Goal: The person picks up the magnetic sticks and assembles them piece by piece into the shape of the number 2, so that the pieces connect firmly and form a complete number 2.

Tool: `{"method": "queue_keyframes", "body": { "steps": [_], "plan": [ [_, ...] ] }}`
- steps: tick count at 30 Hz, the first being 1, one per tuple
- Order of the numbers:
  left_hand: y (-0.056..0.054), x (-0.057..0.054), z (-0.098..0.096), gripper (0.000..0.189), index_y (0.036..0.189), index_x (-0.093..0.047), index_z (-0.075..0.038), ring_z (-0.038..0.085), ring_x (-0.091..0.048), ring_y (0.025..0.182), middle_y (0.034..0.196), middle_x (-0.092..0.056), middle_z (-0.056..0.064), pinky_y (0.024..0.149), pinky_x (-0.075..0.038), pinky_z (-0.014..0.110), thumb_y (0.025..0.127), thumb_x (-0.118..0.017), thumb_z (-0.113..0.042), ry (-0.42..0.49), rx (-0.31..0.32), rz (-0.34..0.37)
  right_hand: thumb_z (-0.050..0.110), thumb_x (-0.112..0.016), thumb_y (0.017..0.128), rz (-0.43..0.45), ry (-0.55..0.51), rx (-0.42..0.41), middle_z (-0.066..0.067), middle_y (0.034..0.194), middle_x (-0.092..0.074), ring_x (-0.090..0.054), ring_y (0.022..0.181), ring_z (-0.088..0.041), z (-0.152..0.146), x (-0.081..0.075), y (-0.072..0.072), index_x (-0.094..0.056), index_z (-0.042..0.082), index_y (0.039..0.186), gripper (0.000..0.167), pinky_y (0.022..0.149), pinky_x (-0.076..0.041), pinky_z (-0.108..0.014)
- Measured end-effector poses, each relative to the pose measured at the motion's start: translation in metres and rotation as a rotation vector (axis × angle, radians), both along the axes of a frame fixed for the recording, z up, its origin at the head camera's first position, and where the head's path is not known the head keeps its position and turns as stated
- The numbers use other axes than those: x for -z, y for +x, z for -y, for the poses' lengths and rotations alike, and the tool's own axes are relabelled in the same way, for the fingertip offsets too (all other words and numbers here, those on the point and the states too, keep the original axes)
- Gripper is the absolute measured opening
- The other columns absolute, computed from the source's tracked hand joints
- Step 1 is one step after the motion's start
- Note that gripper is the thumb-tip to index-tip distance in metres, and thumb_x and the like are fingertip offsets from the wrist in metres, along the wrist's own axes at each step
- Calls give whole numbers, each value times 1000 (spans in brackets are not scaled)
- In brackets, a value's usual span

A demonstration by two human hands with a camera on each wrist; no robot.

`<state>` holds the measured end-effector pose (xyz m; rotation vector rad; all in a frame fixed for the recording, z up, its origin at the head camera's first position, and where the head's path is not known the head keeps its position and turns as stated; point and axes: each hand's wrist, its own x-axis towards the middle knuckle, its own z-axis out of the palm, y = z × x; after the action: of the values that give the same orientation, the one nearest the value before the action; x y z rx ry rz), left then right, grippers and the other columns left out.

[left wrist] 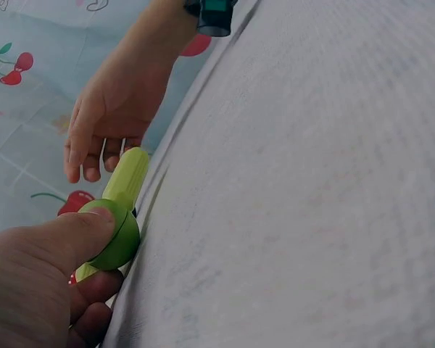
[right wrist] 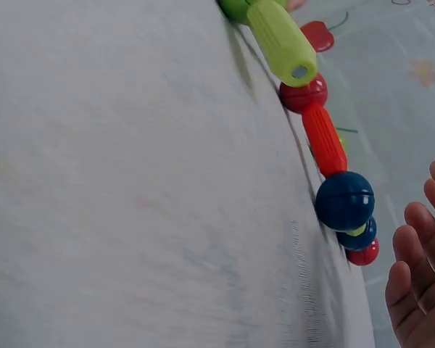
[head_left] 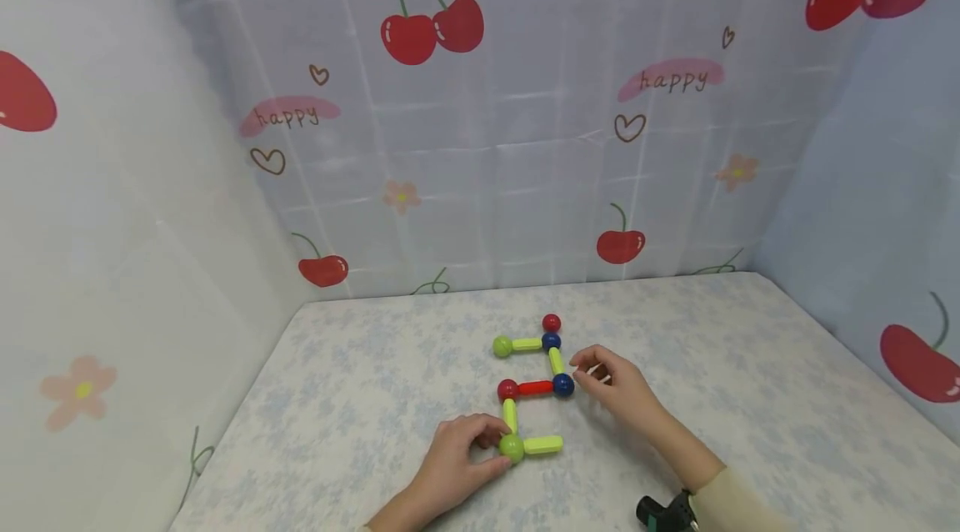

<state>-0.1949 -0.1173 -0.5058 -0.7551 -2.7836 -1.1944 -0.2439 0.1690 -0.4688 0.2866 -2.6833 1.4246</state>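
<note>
My left hand (head_left: 457,457) pinches a green ball (head_left: 512,449) at the near end of a zigzag chain of sticks and balls on the table. In the left wrist view, the thumb presses on this ball's side. From it one yellow-green stick (head_left: 543,444) points right, and another runs back to a red ball (head_left: 507,389). A red stick (head_left: 535,388) joins that to a blue ball (head_left: 563,384). Beside this blue ball hovers my right hand (head_left: 618,390), fingers loosely bent, holding nothing. The right wrist view shows its fingers apart from the chain.
Farther back, the chain continues through a yellow-green stick (head_left: 556,361) to a second blue ball (head_left: 551,341). A second red ball (head_left: 551,323) sits behind it, a second green ball (head_left: 502,346) to its left. Cherry-print curtains (head_left: 495,182) surround the patterned tabletop (head_left: 360,399).
</note>
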Motion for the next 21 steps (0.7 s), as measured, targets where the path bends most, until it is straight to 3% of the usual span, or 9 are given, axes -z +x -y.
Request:
{"method": "queue_keyframes", "body": {
  "steps": [9,21],
  "plan": [
    [0,2,1,28,111,-67,-37,-3,-55,87,92,-64,-23,83,-35,30,86,-76,-44,9,4,8,21,-64,98,-2,-13,126,-12,117,-63,-58,100,-26,7,-4,-52,-60,11,124,29,80,-52,-31],
    [-1,2,1,28,112,-66,-36,-4,-56,88,93,-64,-22,82,-35,30,87,-76,-44,19,27,-10,27,-57,101,119,-61,183,-20,141,-50,-51,123,-38,20,7,-94,-48,13,142,45,103,-47,-52]
  ]
}}
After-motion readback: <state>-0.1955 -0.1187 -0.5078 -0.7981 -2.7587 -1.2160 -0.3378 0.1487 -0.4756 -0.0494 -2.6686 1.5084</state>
